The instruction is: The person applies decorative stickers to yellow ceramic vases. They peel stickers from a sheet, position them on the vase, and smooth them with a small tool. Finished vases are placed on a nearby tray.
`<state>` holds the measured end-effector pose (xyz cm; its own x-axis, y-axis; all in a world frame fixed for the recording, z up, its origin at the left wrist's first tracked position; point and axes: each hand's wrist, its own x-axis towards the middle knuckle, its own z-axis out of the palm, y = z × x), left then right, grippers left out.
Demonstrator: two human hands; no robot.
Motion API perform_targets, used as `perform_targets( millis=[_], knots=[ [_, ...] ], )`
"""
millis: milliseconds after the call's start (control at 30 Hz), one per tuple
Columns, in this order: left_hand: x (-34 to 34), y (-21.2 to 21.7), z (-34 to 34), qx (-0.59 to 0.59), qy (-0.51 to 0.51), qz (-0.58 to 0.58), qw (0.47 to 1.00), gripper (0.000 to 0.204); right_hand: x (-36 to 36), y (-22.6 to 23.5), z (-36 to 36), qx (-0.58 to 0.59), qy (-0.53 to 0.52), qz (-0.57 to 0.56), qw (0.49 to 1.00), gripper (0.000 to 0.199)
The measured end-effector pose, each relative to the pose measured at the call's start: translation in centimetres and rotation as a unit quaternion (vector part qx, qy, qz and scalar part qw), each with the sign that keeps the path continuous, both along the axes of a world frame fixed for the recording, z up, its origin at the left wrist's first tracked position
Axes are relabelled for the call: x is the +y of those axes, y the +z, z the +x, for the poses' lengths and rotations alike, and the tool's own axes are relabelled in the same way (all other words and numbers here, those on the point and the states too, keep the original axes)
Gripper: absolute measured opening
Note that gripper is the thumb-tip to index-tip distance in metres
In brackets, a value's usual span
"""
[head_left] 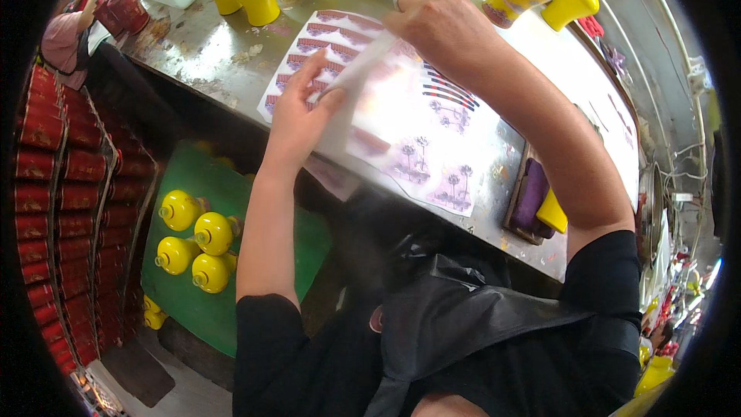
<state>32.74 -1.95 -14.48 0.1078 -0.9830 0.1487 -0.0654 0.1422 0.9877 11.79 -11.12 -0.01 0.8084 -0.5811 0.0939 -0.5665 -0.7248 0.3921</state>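
the right hand pinches the top of a thin white paper over printed sheets on the table. the left hand has its fingers spread at the paper's edge.

Left hand is pointing upward, fingers standing apart; right hand is pinching, forearm slanting across.
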Motion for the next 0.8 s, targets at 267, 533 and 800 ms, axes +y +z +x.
perform_targets(
  millis=[267, 533, 800],
  knots=[
    [7.4, 0.3, -0.6, 0.118, 0.134, -0.139, 0.974, 0.03, 4.3, 3.9, -1.8, 0.046, -0.015, 0.04, 0.998, 0.027],
    [14.1, 2.4, -4.1, 0.213, -0.204, -0.205, 0.933, 0.04, 7.0, 9.4, -3.3, -0.002, 0.075, 0.008, 0.997, 0.008],
    [14.3, 2.3, -13.8, 0.298, -0.427, 0.052, 0.852, 0.044, 9.3, 16.9, -5.0, 0.068, -0.022, -0.025, 0.997, 0.013]
  ],
)
